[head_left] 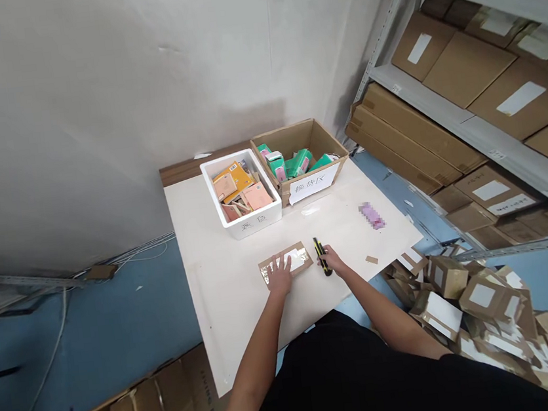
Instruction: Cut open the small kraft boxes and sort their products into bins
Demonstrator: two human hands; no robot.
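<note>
A small taped cardboard box with a white label lies on the white table. My left hand rests on the box's left part, fingers spread. Just right of the box, my right hand grips a black and yellow utility knife, its front end pointing away from me. Whether the blade is out is too small to tell. A small brown cardboard scrap lies to the right of that hand.
Behind stand a white foam box of small orange and pink packs and a cardboard box holding green packs. A blurred pink item lies at right. Discarded cartons heap on the floor; loaded shelves rise beyond.
</note>
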